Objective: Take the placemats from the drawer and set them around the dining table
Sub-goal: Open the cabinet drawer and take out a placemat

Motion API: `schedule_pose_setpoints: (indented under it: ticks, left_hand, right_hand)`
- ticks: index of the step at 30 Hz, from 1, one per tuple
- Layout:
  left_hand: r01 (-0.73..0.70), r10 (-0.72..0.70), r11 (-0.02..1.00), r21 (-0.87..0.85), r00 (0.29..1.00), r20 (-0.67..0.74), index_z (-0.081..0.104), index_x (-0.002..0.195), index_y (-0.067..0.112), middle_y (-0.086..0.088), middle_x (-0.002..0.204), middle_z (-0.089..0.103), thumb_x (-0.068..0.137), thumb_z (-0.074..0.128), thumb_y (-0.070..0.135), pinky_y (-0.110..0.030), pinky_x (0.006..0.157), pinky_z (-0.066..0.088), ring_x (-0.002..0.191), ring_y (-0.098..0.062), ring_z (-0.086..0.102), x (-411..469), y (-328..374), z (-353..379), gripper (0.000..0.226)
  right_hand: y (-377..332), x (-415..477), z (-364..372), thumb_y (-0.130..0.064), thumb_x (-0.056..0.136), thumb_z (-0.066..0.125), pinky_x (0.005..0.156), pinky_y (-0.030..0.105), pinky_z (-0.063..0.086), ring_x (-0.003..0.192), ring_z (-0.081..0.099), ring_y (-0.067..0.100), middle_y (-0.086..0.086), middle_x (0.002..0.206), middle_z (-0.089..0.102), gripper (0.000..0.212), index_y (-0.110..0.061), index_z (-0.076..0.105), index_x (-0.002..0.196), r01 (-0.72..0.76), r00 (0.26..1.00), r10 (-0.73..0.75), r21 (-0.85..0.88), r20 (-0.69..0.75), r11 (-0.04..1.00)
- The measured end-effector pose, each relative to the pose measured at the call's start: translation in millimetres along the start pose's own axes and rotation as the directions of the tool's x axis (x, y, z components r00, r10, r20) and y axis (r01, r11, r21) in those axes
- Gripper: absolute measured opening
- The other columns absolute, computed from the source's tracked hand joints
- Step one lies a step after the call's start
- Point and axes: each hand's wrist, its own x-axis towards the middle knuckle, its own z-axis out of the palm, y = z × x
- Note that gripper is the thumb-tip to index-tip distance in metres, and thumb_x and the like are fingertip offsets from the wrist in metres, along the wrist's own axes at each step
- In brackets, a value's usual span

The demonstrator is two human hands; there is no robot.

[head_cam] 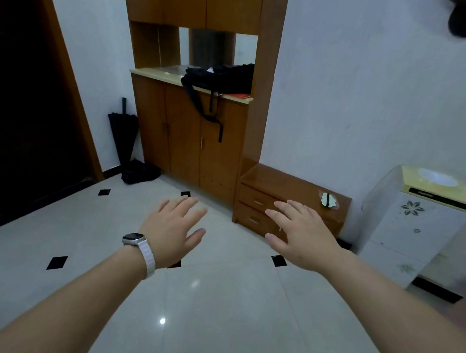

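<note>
Reaching forward over the tiled floor [211, 304], the left hand [172, 227], with a white-strapped watch [138, 245] at its wrist, and the right hand [303, 236] are both open, fingers spread, holding nothing. Beyond them a low wooden chest [297, 183] shows two closed drawers [255, 200]. No placemats or dining table are visible, so the task seems hardly begun: opening a drawer comes first.

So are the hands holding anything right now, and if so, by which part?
Nothing is held: the left hand and right hand are both open and empty.
</note>
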Motion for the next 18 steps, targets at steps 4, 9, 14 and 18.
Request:
schedule_pose_setpoints:
  ticks: [4,9,14,18]
  left_hand:
    - [0.032,-0.033,0.999,0.03,0.999,0.007,0.055,0.132,0.025,-0.005,0.138,0.055,0.091,0.028,0.054,-0.046,0.104,0.039,0.127,-0.028,0.05,56.3,-16.3,26.0,0.057]
    - [0.052,-0.055,0.996,0.076,0.998,0.025,0.053,0.133,0.027,-0.005,0.139,0.054,0.091,0.032,0.055,-0.046,0.105,0.039,0.128,-0.027,0.05,135.7,-29.9,51.3,0.054]
    - [0.049,-0.05,0.994,0.101,0.999,0.01,0.055,0.13,0.027,-0.004,0.137,0.056,0.091,0.037,0.054,-0.045,0.102,0.041,0.124,-0.026,0.053,211.1,-33.8,74.1,0.05]
    - [0.041,-0.044,0.995,0.089,0.999,0.03,0.053,0.132,0.026,-0.005,0.139,0.054,0.091,0.035,0.054,-0.045,0.104,0.04,0.127,-0.027,0.051,251.6,-49.1,97.1,0.052]
  right_hand:
    - [42.5,56.9,27.0,-0.06,0.097,0.036,0.119,0.039,0.014,0.148,0.017,0.018,-0.008,0.159,0.027,0.06,-0.034,0.031,0.15,0.018,1.0,-0.018,0.026,0.006,1.0]
    - [97.0,130.1,45.3,-0.06,0.096,0.035,0.118,0.038,0.016,0.148,0.019,0.018,-0.008,0.159,0.028,0.061,-0.034,0.03,0.151,0.029,1.0,-0.03,0.055,0.006,0.998]
    - [140.9,197.8,54.7,-0.06,0.097,0.035,0.118,0.039,0.015,0.148,0.018,0.019,-0.007,0.159,0.027,0.061,-0.033,0.029,0.152,0.067,0.997,-0.069,0.073,0.021,0.995]
    - [158.0,238.3,65.2,-0.059,0.097,0.035,0.118,0.04,0.016,0.147,0.02,0.019,-0.006,0.159,0.028,0.061,-0.032,0.03,0.151,0.069,0.997,-0.073,0.094,0.034,0.993]
